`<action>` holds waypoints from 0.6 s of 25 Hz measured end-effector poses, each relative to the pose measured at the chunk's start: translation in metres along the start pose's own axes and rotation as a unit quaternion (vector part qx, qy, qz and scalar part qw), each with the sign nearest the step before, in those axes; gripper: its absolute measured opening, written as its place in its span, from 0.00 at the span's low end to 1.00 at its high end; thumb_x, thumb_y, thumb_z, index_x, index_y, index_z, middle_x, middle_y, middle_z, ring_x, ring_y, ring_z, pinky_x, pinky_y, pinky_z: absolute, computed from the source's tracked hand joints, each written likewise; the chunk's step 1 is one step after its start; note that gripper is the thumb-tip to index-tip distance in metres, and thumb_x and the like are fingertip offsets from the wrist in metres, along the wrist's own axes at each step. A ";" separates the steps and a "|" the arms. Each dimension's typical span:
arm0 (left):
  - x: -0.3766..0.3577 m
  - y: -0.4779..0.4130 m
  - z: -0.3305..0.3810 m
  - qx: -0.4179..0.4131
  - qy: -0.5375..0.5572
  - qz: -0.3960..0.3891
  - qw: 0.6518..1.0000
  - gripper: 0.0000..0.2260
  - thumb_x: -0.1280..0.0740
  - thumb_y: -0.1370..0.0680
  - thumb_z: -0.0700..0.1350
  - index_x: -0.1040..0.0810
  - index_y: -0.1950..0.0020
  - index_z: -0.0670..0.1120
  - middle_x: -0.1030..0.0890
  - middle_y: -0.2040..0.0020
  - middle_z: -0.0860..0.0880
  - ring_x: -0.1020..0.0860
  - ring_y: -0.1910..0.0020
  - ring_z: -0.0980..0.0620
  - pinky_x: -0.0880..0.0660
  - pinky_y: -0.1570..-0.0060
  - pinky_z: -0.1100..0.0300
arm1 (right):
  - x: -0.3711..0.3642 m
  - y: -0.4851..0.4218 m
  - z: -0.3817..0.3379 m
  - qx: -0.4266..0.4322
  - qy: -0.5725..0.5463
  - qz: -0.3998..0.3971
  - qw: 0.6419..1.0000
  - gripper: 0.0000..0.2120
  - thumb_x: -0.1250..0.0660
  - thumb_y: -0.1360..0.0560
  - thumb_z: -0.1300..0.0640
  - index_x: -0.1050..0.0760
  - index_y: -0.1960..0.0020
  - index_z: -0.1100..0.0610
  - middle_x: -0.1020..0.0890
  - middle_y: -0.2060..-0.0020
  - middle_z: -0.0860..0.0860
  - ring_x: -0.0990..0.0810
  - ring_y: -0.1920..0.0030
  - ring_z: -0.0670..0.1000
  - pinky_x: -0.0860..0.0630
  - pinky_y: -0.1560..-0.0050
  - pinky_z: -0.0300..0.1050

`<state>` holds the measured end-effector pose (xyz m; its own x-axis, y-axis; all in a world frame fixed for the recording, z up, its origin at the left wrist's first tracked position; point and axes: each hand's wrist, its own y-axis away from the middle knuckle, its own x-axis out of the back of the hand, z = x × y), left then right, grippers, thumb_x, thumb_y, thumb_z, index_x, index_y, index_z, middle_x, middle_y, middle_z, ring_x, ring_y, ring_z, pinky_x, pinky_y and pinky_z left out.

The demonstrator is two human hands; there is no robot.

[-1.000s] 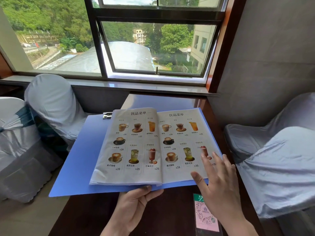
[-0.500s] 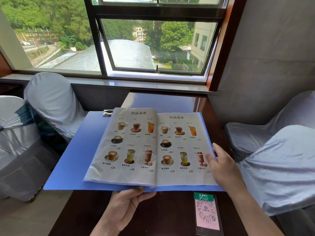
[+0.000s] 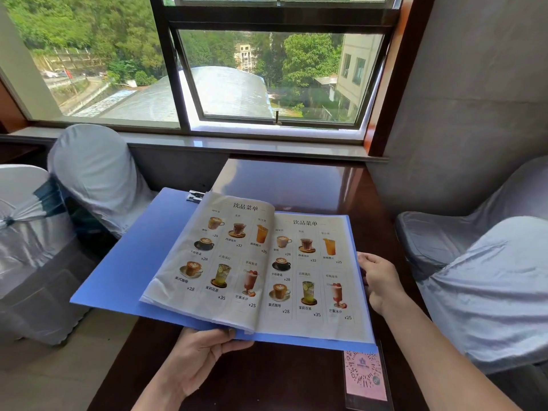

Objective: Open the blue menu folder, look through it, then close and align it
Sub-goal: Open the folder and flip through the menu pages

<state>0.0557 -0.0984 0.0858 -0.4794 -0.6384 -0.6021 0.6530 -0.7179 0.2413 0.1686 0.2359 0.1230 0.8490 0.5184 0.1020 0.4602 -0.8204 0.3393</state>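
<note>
Right hand (image 3: 381, 281) now curling fingers onto blue menu folder (image 3: 133, 262) right edge (off the page); left hand (image 3: 204, 355) pinching bottom spine; closing likely nearing.

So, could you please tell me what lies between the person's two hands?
The head view shows the open blue menu folder, its right-hand drinks page spanning left hand to right hand.

Both open paper pages (image 3: 261, 262) of the blue plastic menu folder (image 3: 133, 262) carry the heading 饮品菜单 above drink photos priced ¥28, ¥32, ¥25 and ¥35, with names such as 美式咖啡, 茉莉花茶 and 芒果冰沙. The pink QR-code card (image 3: 365, 378) on the dark tabletop (image 3: 290, 179) has print too small to read.
</note>
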 end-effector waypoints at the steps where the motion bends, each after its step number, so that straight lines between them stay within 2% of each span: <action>1: 0.001 0.000 0.001 0.005 -0.007 0.005 1.000 0.24 0.34 0.31 0.22 0.20 0.40 0.41 0.19 0.39 0.34 0.20 0.42 0.30 0.18 0.56 0.37 | -0.001 -0.002 0.002 -0.007 -0.023 -0.004 1.000 0.10 0.37 0.19 0.54 0.18 0.47 0.57 0.13 0.58 0.55 0.14 0.61 0.54 0.20 0.67 0.47; 2: 0.001 0.000 0.002 0.009 -0.011 0.010 1.000 0.22 0.34 0.31 0.22 0.19 0.42 0.40 0.19 0.39 0.33 0.20 0.42 0.30 0.17 0.57 0.38 | -0.001 -0.003 0.004 -0.015 -0.040 -0.009 0.999 0.10 0.36 0.19 0.54 0.18 0.46 0.57 0.13 0.57 0.56 0.14 0.60 0.55 0.19 0.66 0.49; 4: 0.002 -0.002 0.003 0.012 -0.012 0.018 1.000 0.21 0.34 0.31 0.22 0.19 0.42 0.39 0.18 0.40 0.33 0.20 0.43 0.30 0.17 0.57 0.38 | -0.002 -0.004 0.005 -0.029 -0.064 -0.016 0.997 0.09 0.36 0.19 0.55 0.19 0.46 0.57 0.13 0.54 0.58 0.13 0.56 0.59 0.15 0.58 0.57; 7: 0.004 -0.003 0.006 0.008 -0.009 0.029 1.000 0.26 0.35 0.32 0.21 0.24 0.38 0.41 0.17 0.42 0.35 0.19 0.43 0.31 0.17 0.58 0.38 | -0.004 -0.006 0.007 -0.035 -0.086 -0.026 0.995 0.09 0.36 0.19 0.56 0.19 0.45 0.58 0.13 0.51 0.60 0.14 0.52 0.62 0.18 0.49 0.67; 9: 0.004 -0.004 0.007 0.007 -0.015 0.033 0.999 0.30 0.35 0.33 0.21 0.27 0.36 0.45 0.16 0.43 0.36 0.19 0.44 0.30 0.17 0.57 0.37 | -0.006 -0.006 0.009 -0.034 -0.086 -0.025 0.995 0.09 0.36 0.19 0.57 0.20 0.45 0.59 0.13 0.52 0.61 0.14 0.54 0.62 0.17 0.50 0.65; 12: 0.005 -0.003 0.005 0.019 -0.020 0.036 0.999 0.31 0.36 0.34 0.21 0.28 0.36 0.45 0.15 0.45 0.35 0.18 0.46 0.30 0.16 0.59 0.39 | -0.009 -0.006 0.011 -0.020 -0.072 -0.011 0.997 0.08 0.35 0.20 0.58 0.20 0.46 0.60 0.13 0.55 0.60 0.14 0.58 0.60 0.17 0.62 0.54; 15: 0.007 -0.003 0.003 0.028 -0.014 0.039 0.999 0.32 0.36 0.36 0.21 0.28 0.36 0.44 0.15 0.45 0.35 0.18 0.46 0.29 0.16 0.59 0.39 | -0.011 -0.005 0.012 -0.010 -0.062 -0.009 0.998 0.08 0.35 0.19 0.58 0.19 0.47 0.60 0.13 0.55 0.60 0.13 0.57 0.61 0.17 0.62 0.52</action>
<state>0.0494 -0.1014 0.0832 -0.4446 -0.6999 -0.5590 0.6560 -0.6793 0.3289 0.1604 0.2318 0.1093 0.8671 0.4976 -0.0212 0.4711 -0.8056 0.3592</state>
